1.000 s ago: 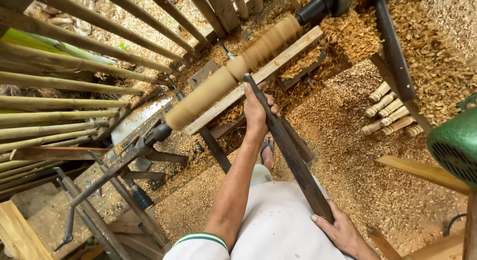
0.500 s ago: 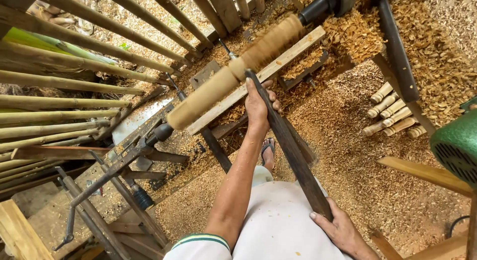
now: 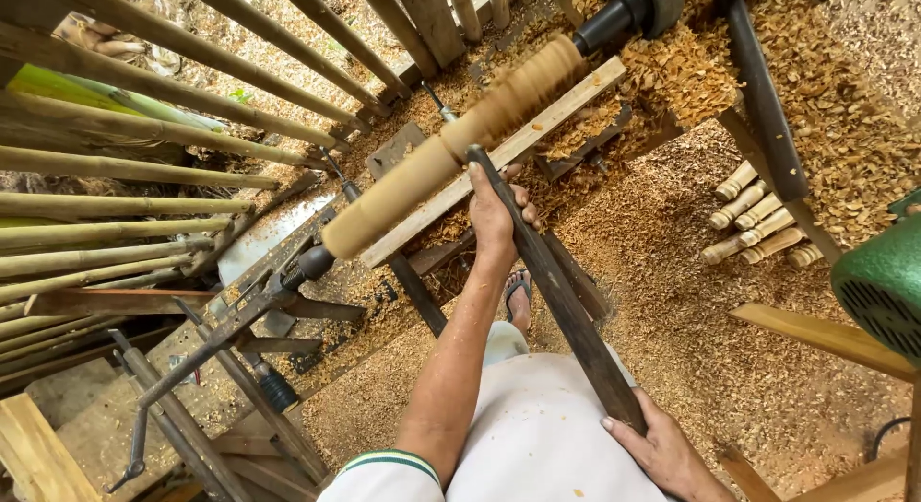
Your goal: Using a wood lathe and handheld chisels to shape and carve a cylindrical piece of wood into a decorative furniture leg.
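A long pale wooden cylinder (image 3: 451, 147) is mounted in a lathe and looks blurred from spinning. A long dark turning tool (image 3: 556, 291) runs from my lap up to the cylinder, resting across a wooden tool-rest plank (image 3: 537, 128). My left hand (image 3: 497, 212) presses on the tool close to its tip, just below the cylinder. My right hand (image 3: 662, 454) grips the tool's lower end near my hip. The tool tip touches the cylinder about midway along it.
Wood shavings (image 3: 672, 301) cover the ground. Several turned wooden spindles (image 3: 758, 224) lie at the right. A green motor housing (image 3: 883, 291) sits at the right edge. Bamboo poles (image 3: 115, 224) and slanted wooden rails (image 3: 240, 61) fill the left. My sandalled foot (image 3: 518, 296) stands under the lathe.
Both hands and the tool have shifted slightly to the right along the cylinder. The cylinder keeps spinning.
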